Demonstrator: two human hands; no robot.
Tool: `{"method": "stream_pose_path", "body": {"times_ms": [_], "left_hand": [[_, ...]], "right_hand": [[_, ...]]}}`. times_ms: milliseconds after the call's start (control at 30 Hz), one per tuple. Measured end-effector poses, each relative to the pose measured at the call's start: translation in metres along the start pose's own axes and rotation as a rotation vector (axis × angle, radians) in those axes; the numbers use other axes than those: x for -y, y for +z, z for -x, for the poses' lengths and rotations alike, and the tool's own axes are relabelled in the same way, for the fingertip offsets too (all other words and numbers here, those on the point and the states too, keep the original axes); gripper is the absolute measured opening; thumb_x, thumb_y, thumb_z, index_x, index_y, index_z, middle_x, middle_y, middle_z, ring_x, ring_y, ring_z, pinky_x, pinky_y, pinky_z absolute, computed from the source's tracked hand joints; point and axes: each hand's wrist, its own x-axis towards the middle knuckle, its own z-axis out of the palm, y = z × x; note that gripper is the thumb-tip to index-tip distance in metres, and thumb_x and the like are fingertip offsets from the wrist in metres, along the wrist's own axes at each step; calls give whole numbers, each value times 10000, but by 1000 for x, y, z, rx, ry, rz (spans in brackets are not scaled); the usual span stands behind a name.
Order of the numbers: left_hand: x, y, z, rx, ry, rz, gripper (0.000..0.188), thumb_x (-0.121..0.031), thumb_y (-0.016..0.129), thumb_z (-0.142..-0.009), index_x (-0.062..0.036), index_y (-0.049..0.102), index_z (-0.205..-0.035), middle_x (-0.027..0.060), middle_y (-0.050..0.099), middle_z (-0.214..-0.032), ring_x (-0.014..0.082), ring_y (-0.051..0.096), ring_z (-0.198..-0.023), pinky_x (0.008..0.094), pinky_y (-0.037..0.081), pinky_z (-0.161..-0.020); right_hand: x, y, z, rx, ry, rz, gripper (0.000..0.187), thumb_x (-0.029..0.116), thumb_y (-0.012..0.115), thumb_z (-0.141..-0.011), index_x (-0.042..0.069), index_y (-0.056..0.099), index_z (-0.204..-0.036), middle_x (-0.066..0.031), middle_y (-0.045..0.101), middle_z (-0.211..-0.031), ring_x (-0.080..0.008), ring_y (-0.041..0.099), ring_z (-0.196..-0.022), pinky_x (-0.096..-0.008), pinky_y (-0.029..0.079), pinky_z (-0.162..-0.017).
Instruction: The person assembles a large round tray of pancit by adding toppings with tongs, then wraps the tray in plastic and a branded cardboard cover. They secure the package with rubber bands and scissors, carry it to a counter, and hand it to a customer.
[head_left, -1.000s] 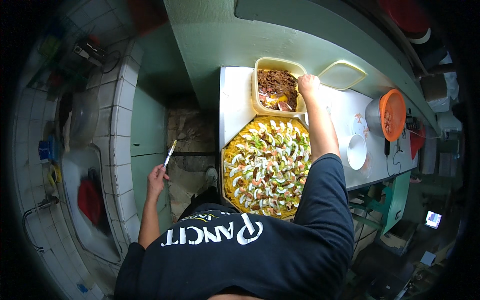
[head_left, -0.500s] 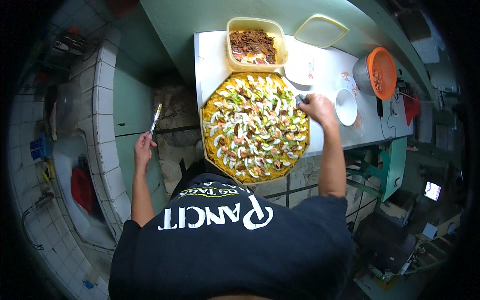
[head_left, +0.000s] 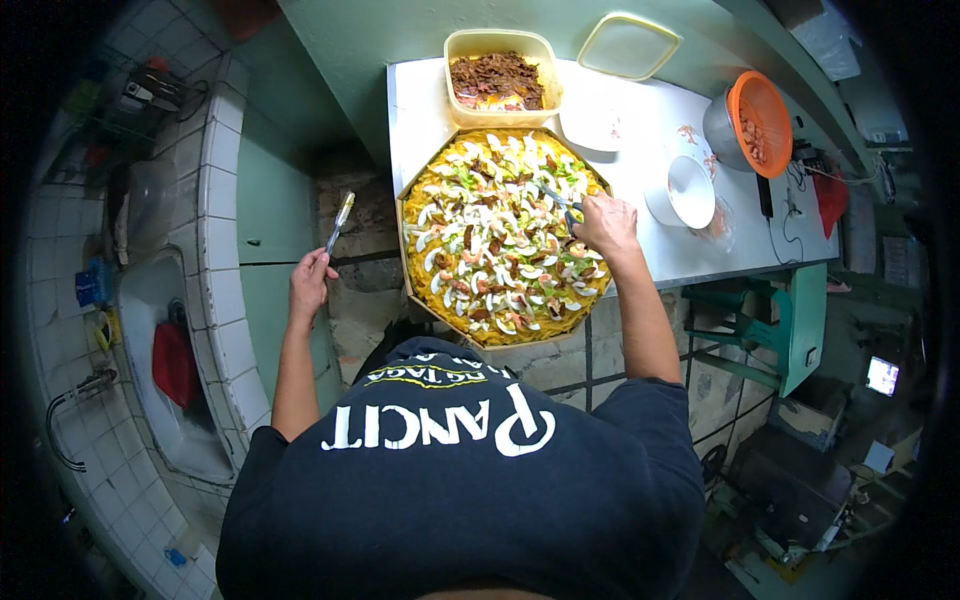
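A large octagonal tray (head_left: 401, 225) holds yellow noodles (head_left: 428, 275) topped with egg slices, shrimp, brown meat pieces and green bits. Over its right part, my right hand (head_left: 606, 222) is closed around a dark-handled utensil (head_left: 573, 214). The utensil's pale end points left over the toppings; its exact kind is unclear. Left of the tray and apart from it, my left hand (head_left: 311, 280) grips a slim metal utensil (head_left: 340, 222) with a yellowish, food-smeared tip pointing up. Whether this one is tongs or a spoon I cannot make out.
Behind the tray stands a plastic tub (head_left: 452, 98) of brown meat, with a lid (head_left: 629, 46) leaning nearby. A white bowl (head_left: 688, 195), a metal pot (head_left: 722, 130) and an orange colander (head_left: 780, 95) are on the right. A sink (head_left: 195, 450) lies far left.
My right hand has moved left from the tray's edge to over the toppings, and its utensil shows more. My left hand has shifted slightly right, still holding its utensil.
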Motion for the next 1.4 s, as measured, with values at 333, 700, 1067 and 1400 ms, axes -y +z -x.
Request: {"method": "stream_pose_path", "body": {"times_ms": [333,700,1067,1400], "left_hand": [[-188,101,-141,175,749,-622,272,-247,613,-875,-2,662,-980,65,659,-763,138,617,-706,277,476,-665],[-262,253,-217,424,676,-1797,311,-164,768,-640,-76,701,-931,128,683,-953,269,659,-899,379,544,-753],[-273,233,-265,760,797,-1575,236,-211,746,-664,-123,729,-883,100,695,-849,246,661,-820,370,520,-733],[-316,177,-219,893,890,-1052,245,-183,747,-757,-88,713,-981,61,698,-852,154,642,-775,296,504,-774]], "right_hand": [[-8,-2,33,142,231,-318,353,400,631,-716,66,693,-813,-186,665,-820,-336,646,-805,-432,509,-749],[4,30,129,15,516,-535,361,371,675,-716,23,597,-662,-195,613,-701,-363,609,-712,-453,464,-636],[14,17,94,7,460,-714,482,445,684,-745,7,535,-606,-164,560,-604,-321,560,-577,-410,423,-550],[20,-5,-94,127,54,-387,728,766,437,-745,64,621,-797,-167,648,-817,-327,616,-855,-454,466,-745]]}}
